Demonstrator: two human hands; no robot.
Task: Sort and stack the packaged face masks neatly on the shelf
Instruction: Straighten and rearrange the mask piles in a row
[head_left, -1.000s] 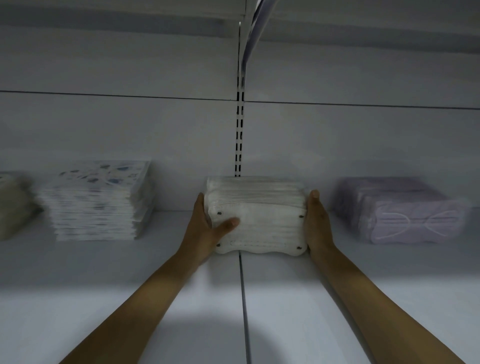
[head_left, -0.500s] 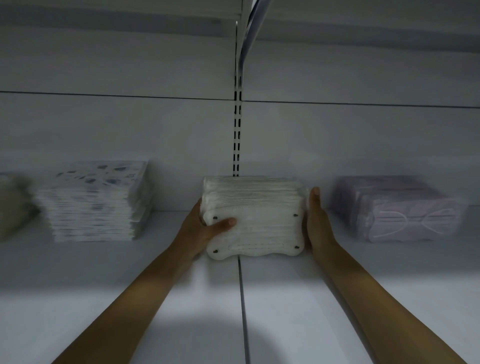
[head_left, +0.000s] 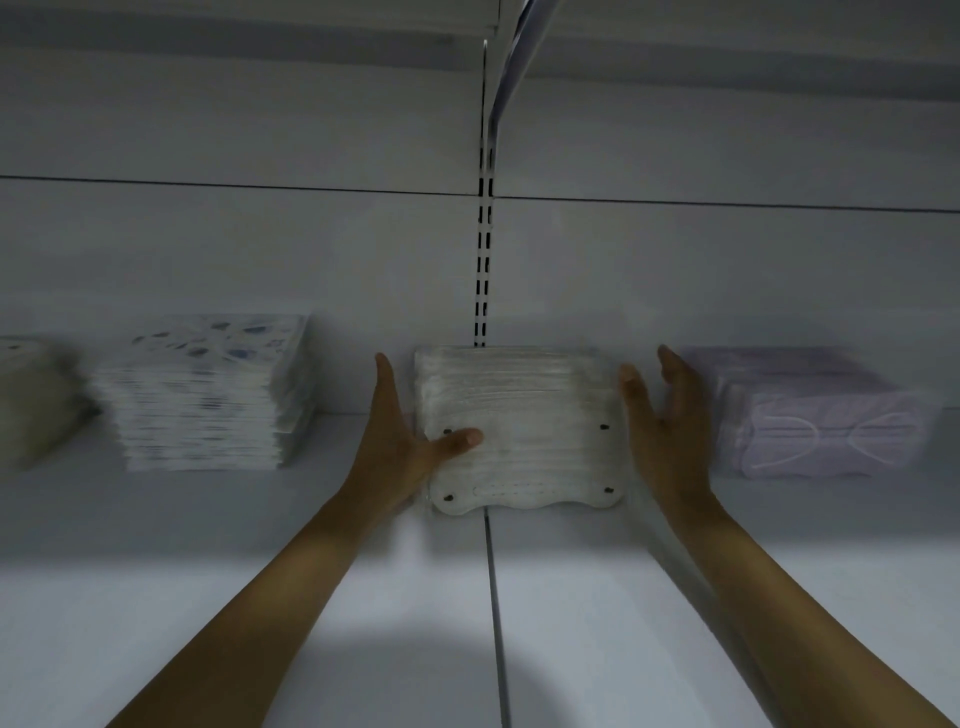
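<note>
Flat against the left side of the white mask stack (head_left: 530, 415), our left hand (head_left: 400, 441) presses with straight fingers and lays its thumb across the front face; it braces rather than clasps. Our right hand (head_left: 662, 431) is spread and holds nothing, standing just off the stack's right side with a sliver of gap.

Nearest us, the shelf (head_left: 675, 597) shows a seam (head_left: 491, 571) running away from us. The stack sits across that seam, its wavy front edge towards us.

To square it well, we judge that both palms should close in level and together, low on the sides, so the packets do not fan out or buckle upwards. The thumb can nudge the front packets back flush.

To either side, the patterned stack (head_left: 208, 395) on the left and the lilac stack (head_left: 821, 415) on the right sit apart from it, so we have room for our hands. Farther back, the slotted upright (head_left: 484, 270) rises right behind the stack, a handy centre line.
</note>
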